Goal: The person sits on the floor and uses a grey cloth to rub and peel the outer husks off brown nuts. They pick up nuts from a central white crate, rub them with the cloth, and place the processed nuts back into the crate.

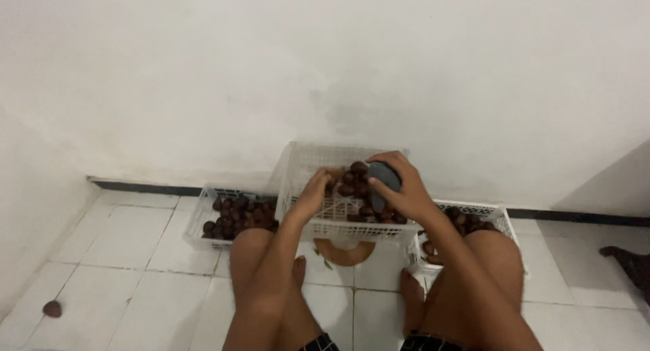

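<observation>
A white plastic basket [302, 163] stands tilted on the floor in front of me, holding several dark brown round fruits [353, 180]. My left hand [313, 192] reaches into the basket among the fruits; I cannot tell what it grips. My right hand [399, 186] is closed around a dark grey flat stone [384, 178] held over the basket's right side. A round brown wooden piece [344, 253] lies on the floor under the basket's front edge, between my feet.
A second white basket [201, 219] of brown fruits sits at left, a third [500, 216] at right behind my right knee. One loose fruit [52, 309] lies at far left on the white tiles. A white wall rises behind; something dark [630, 263] lies at right.
</observation>
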